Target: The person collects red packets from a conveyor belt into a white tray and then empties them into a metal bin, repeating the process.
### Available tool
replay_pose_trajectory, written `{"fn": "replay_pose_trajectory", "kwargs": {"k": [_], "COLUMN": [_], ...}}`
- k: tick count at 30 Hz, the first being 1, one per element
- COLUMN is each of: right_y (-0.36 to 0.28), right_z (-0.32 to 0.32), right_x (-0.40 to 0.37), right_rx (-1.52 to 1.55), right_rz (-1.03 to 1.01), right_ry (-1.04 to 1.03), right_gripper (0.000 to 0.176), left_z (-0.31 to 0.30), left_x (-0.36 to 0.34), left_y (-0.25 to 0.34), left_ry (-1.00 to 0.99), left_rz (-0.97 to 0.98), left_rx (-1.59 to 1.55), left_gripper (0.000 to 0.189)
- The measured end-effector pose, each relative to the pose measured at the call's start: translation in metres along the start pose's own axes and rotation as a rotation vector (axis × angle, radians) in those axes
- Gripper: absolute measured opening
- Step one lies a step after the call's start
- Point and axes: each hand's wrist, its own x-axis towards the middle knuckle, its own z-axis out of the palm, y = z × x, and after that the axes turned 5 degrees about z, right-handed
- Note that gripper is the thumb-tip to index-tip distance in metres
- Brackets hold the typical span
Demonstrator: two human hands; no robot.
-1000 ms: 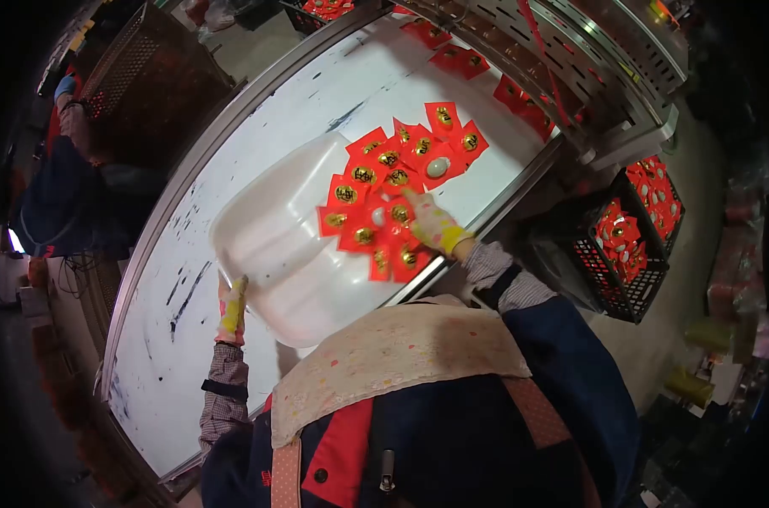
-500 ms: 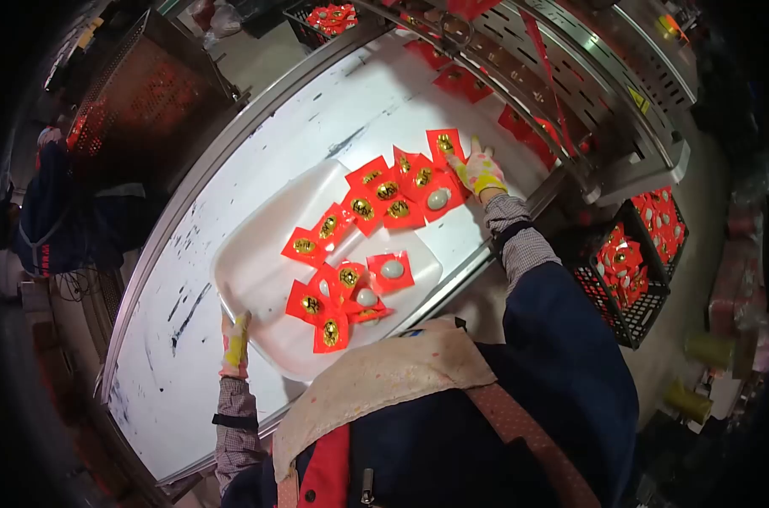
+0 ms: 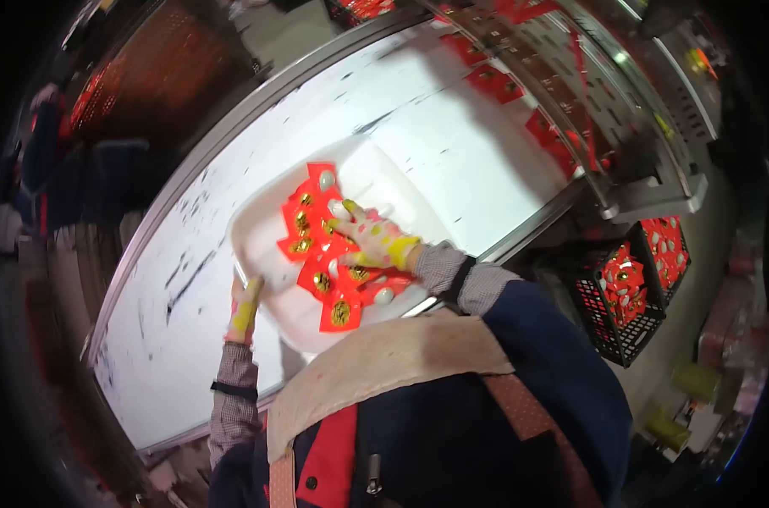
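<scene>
A white plastic tray (image 3: 411,201) lies on the white belt-like surface. Inside it are several small red sachets (image 3: 340,314), some showing gold print and others a pale, egg-like round shape. My left hand (image 3: 244,308), in a white glove with yellow and pink patches, grips the tray's near left rim with the thumb over the edge. Over the sachets, inside the tray, my right hand (image 3: 377,240) lies with its fingers spread, wearing the same kind of glove. It touches the sachets and covers part of them.
More red sachets (image 3: 496,83) lie on the surface under a metal machine frame (image 3: 655,199) at upper right. Two black crates (image 3: 609,330) of sachets stand on the floor at right. A metal rail (image 3: 177,173) edges the far side.
My right hand has swept left from the bare surface into the tray. Sachets that lay across the tray's right side are now bunched inside it. My left hand stays on the rim.
</scene>
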Motion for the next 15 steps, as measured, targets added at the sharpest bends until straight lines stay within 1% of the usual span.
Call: {"fn": "replay_pose_trajectory", "kwargs": {"k": [1, 2, 3, 5, 6, 8, 9, 11, 12, 14, 15], "right_y": [0.015, 0.028, 0.033, 0.061, 0.080, 0.090, 0.089, 0.087, 0.094, 0.082, 0.081], "right_z": [0.006, 0.008, -0.012, -0.031, -0.027, -0.031, -0.027, -0.013, 0.011, 0.022, 0.023], "right_x": [0.000, -0.002, -0.018, -0.037, -0.043, -0.070, -0.078, -0.096, -0.104, -0.113, -0.111], "right_rx": [0.105, 0.214, 0.322, 0.267, 0.107, -0.001, -0.003, -0.111, -0.173, -0.244, -0.240], "right_rz": [-0.160, -0.317, -0.158, 0.056, 0.104, 0.358, 0.363, 0.440, 0.371, 0.421, 0.417], "right_ry": [0.099, 0.197, 0.158, 0.211, 0.304, 0.172, 0.171, -0.014, 0.102, 0.198, 0.201], "right_gripper": [0.067, 0.064, 0.061, 0.057, 0.055, 0.054, 0.054, 0.054, 0.054, 0.053, 0.053], "left_z": [0.010, 0.010, 0.017, 0.011, 0.006, -0.001, 0.000, 0.003, 0.006, 0.010, 0.007], "left_x": [-0.001, 0.005, 0.009, 0.011, 0.009, 0.015, 0.017, 0.018, 0.018, 0.018, 0.019], "left_y": [0.017, 0.006, 0.001, -0.011, -0.017, -0.022, -0.023, -0.025, -0.023, -0.018, -0.017], "left_ry": [-0.026, -0.055, 0.004, 0.006, -0.006, -0.014, -0.018, -0.009, 0.004, 0.008, 0.012], "left_rz": [-0.033, 0.062, 0.117, 0.079, 0.054, 0.041, 0.035, 0.052, 0.075, 0.062, 0.015], "left_rx": [0.031, -0.005, 0.004, 0.050, 0.102, 0.119, 0.128, 0.113, 0.090, 0.130, 0.114], "left_gripper": [0.073, 0.073, 0.068, 0.065, 0.063, 0.061, 0.061, 0.060, 0.060, 0.060, 0.059]}}
